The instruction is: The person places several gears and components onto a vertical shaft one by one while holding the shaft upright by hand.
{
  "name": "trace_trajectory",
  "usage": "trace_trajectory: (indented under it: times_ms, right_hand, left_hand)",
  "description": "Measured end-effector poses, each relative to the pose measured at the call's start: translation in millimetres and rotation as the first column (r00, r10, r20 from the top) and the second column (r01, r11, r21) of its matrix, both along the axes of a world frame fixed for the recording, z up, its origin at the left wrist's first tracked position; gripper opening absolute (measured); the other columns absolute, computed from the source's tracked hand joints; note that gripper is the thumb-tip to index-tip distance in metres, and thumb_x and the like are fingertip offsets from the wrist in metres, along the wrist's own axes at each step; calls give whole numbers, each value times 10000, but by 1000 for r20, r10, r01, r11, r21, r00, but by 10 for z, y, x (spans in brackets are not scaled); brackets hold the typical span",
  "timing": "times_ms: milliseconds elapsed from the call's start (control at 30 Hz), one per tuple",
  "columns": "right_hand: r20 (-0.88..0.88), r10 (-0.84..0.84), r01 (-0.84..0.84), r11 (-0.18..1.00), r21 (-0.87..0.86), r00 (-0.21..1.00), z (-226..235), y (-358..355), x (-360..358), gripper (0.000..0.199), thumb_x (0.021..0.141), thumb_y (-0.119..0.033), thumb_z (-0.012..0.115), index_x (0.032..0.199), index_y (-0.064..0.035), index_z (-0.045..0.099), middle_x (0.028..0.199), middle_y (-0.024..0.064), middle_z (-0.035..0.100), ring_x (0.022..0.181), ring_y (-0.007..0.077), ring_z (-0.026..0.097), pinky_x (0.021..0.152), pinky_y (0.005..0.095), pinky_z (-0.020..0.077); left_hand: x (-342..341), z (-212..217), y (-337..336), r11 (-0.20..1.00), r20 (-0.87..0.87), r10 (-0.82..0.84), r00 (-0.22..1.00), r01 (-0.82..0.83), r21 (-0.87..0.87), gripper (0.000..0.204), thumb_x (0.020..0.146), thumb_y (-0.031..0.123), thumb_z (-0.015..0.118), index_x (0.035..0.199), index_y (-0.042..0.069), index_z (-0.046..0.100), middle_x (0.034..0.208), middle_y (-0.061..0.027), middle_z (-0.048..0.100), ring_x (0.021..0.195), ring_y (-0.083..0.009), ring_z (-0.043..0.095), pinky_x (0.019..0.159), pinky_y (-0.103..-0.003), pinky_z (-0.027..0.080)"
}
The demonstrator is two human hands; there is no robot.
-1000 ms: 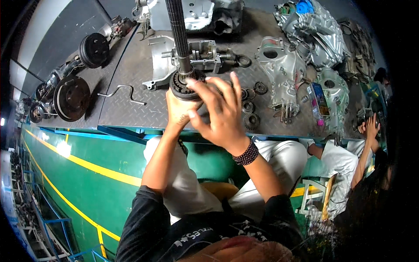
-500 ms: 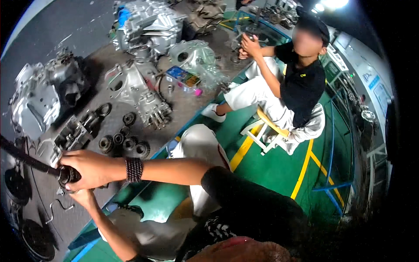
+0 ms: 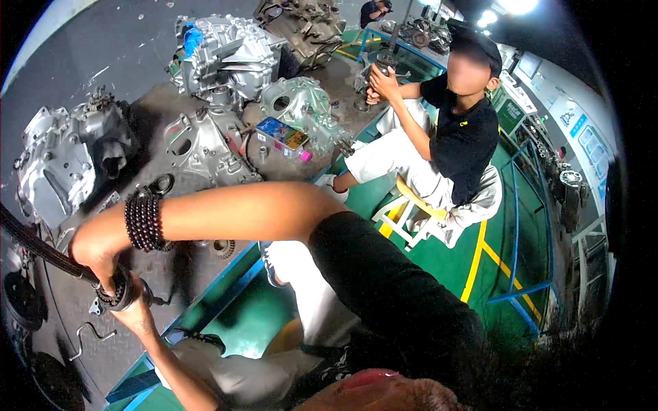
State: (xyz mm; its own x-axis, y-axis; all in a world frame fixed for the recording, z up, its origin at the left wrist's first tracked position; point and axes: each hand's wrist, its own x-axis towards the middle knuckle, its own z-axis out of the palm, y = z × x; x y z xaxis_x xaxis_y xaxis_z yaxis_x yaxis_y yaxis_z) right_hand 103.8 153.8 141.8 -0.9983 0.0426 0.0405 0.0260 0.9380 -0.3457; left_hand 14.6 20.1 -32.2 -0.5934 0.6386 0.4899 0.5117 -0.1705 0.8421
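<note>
A long dark splined shaft (image 3: 51, 257) enters from the left edge, with a dark ringed gear part (image 3: 118, 291) at its near end. My left hand (image 3: 137, 316) grips that gear part from below, its thumb and fingers around the rim. From above, my right hand (image 3: 96, 257) reaches over with a bent wrist, its fingers pointing down onto the shaft where it meets the gear part. Their tips are partly hidden. A beaded bracelet (image 3: 143, 220) circles my right wrist. A thin bent metal rod (image 3: 90, 335) lies on the workbench beside my left hand.
Silver gearbox housings (image 3: 58, 154) and an opened casing (image 3: 209, 147) stand on the grey bench (image 3: 154, 109). A clear box (image 3: 282, 135) sits near its edge. A co-worker (image 3: 459, 123) on a stool (image 3: 418, 205) holds an upright geared shaft. Dark discs (image 3: 27, 298) lie at left.
My right elbow and forearm have risen, and the wrist now bends downward. That arm now covers most of the loose gears on the bench. My left hand has shifted slightly right around the gear part.
</note>
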Motion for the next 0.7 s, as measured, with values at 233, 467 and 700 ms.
trace_trajectory:
  times_ms: [233, 467, 700]
  right_hand:
    - [280, 235, -85, 884, -459, 931, -8, 214, -155, 803, 631, -385, 1019, 1300, -71, 704, 1290, 71, 715, 1181, 236, 625, 1030, 341, 463]
    - [275, 438, -166, 736, -657, 856, 316, 305, -74, 604, 761, -163, 916, 1282, 28, 677, 1248, 146, 723, 1171, 245, 650, 1039, 345, 494]
    - [258, 522, -107, 569, -815, 813, 656, 397, 199, 509, 978, -86, 719, 1420, 98, 546, 1359, 207, 649, 1268, 274, 601, 1116, 372, 501]
  left_hand:
    - [61, -62, 12, 999, -39, -4, 999, 2, -37, 478, 814, 84, 836, 1226, -40, 628, 1143, -92, 702, 999, -212, 657, 968, -363, 525]
    - [-75, -77, -90, 989, 1, 82, 997, -81, -122, 319, 839, 155, 802, 1080, -14, 682, 957, -55, 702, 865, -147, 645, 790, -334, 547]
    - [173, 266, -104, 995, 20, -101, 995, 101, -26, 414, 774, 98, 876, 1138, 3, 705, 1042, -50, 748, 916, -146, 687, 894, -328, 556]
